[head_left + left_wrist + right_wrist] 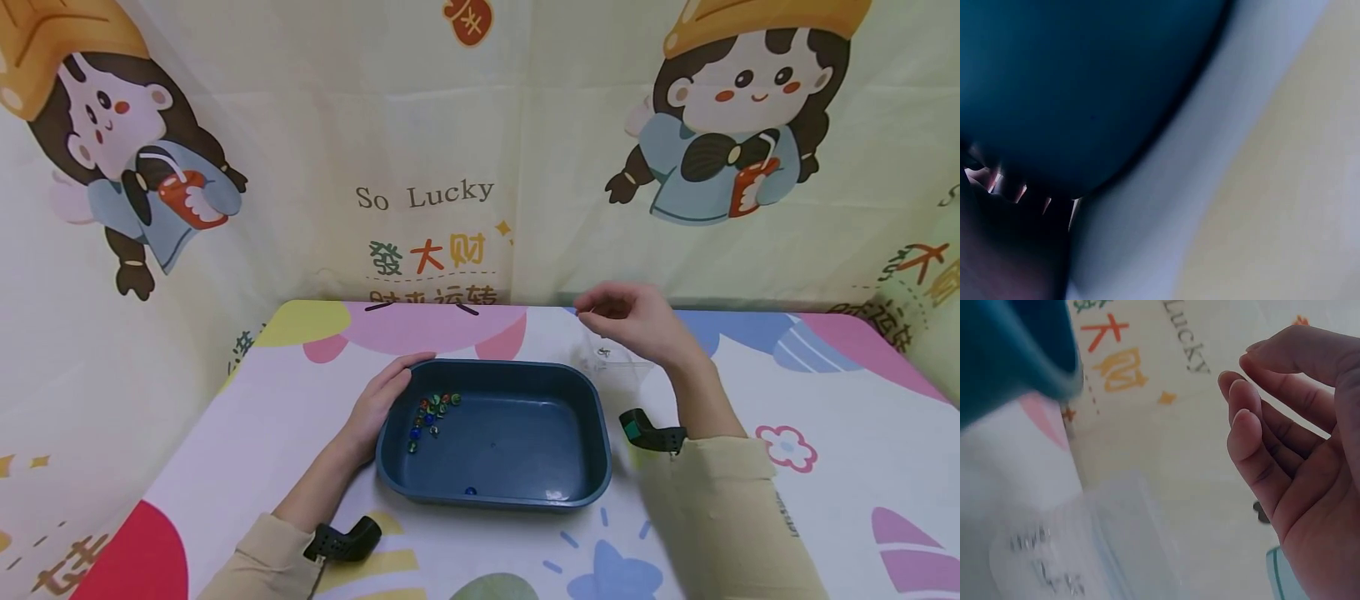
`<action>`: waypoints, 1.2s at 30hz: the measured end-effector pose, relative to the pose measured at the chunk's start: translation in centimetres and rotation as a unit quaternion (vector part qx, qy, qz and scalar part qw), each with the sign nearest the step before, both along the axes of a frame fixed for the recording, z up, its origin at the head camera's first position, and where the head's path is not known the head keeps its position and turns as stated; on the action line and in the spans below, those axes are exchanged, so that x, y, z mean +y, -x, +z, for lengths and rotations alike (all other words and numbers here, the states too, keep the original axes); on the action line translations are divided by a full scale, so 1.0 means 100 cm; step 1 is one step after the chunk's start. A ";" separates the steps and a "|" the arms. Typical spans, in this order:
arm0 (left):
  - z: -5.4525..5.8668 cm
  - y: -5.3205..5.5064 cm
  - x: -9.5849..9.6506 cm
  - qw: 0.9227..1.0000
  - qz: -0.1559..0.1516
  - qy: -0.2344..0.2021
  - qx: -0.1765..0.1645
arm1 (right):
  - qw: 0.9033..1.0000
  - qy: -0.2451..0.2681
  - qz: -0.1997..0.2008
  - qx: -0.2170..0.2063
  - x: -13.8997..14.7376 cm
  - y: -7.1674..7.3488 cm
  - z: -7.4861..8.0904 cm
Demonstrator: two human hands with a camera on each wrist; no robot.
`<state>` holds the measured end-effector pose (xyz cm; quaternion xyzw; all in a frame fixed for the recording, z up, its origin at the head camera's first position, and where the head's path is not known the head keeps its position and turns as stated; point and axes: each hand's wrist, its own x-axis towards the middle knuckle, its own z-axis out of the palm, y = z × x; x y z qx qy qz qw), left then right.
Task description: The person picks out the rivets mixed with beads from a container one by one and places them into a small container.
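Observation:
A dark blue rectangular basin (495, 458) stands on the table. Glass marbles (431, 408) cluster inside at its left, and one blue marble (471, 491) lies near the front wall. My left hand (378, 404) holds the basin by its left side; in the left wrist view its fingers are dark and partly hidden by the basin (1097, 87). Above a clear plastic box (633, 367) my right hand (633, 321) hovers, fingers loosely bent and thumb close to the index fingertip. Nothing shows between them in the right wrist view. Small marbles (602, 352) sit in the box.
A patterned cloth (750, 517) covers the table. Behind its far edge hangs a printed curtain (427, 108). The clear box stands just behind the basin's right corner. Black wrist cameras (652, 433) are strapped to both forearms.

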<state>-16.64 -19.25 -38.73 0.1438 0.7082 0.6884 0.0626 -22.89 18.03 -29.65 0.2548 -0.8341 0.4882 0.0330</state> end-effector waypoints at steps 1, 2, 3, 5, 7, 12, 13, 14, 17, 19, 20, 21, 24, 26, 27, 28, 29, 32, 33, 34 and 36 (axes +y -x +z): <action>0.000 0.000 0.000 1.000 0.000 0.000 0.001 | 1.000 0.004 0.006 0.002 -0.003 -0.001 0.001; 0.000 0.000 0.000 1.000 0.000 -0.001 0.001 | 1.000 0.006 0.012 0.006 -0.006 -0.001 0.002; 0.000 0.000 0.000 1.000 0.000 -0.001 0.001 | 1.000 0.009 0.018 0.010 -0.009 -0.002 0.003; -0.001 0.001 0.000 1.000 0.000 -0.003 0.003 | 0.999 0.014 0.032 0.017 -0.015 -0.004 0.005; -0.001 0.001 0.000 1.000 0.000 -0.003 0.005 | 0.999 0.019 0.044 0.023 -0.021 -0.005 0.006; -0.002 0.001 -0.001 1.000 -0.002 -0.002 0.008 | 0.996 0.025 0.078 0.018 -0.038 -0.006 0.007; -0.002 0.001 -0.001 1.000 -0.001 -0.001 0.008 | 0.996 0.023 0.085 0.016 -0.041 -0.007 0.007; -0.002 0.001 -0.001 1.000 -0.001 0.000 0.009 | 0.995 0.021 0.091 0.014 -0.045 -0.007 0.006; -0.002 0.002 -0.001 1.000 -0.001 0.001 0.009 | 0.994 0.020 0.106 0.017 -0.053 -0.009 0.006; -0.002 0.002 -0.001 1.000 0.000 0.003 0.010 | 0.993 0.022 0.112 0.022 -0.058 -0.011 0.006; -0.001 0.002 -0.001 1.000 0.001 0.003 0.009 | 0.993 0.024 0.115 0.024 -0.061 -0.011 0.006; -0.001 0.002 -0.001 1.000 0.001 0.004 0.009 | 0.992 0.025 0.118 0.027 -0.063 -0.012 0.006; -0.001 0.002 -0.001 1.000 0.001 0.005 0.007 | 0.991 0.018 0.126 0.032 -0.070 -0.012 0.004; -0.001 0.001 -0.001 1.000 0.000 0.005 0.008 | 0.990 0.012 0.134 0.036 -0.075 -0.012 0.002; -0.001 0.001 -0.001 1.000 -0.001 0.003 0.008 | 0.990 0.009 0.139 0.038 -0.078 -0.012 0.001; -0.001 0.001 -0.001 1.000 -0.001 0.003 0.008 | 0.989 0.006 0.144 0.039 -0.080 -0.012 0.000; -0.001 0.001 -0.001 1.000 -0.002 0.003 0.008 | 0.988 0.004 0.150 0.041 -0.083 -0.013 -0.001; -0.001 0.002 -0.001 1.000 -0.003 0.002 0.008 | 0.985 0.001 0.168 0.043 -0.090 -0.013 -0.004; -0.001 0.002 -0.001 1.000 -0.004 0.004 0.008 | 0.984 0.001 0.174 0.045 -0.092 -0.014 -0.004; -0.001 0.002 -0.001 1.000 -0.004 0.005 0.009 | 0.983 0.000 0.179 0.047 -0.094 -0.014 -0.005; -0.001 0.002 -0.001 1.000 -0.004 0.006 0.008 | 0.981 0.000 0.186 0.052 -0.098 -0.014 -0.007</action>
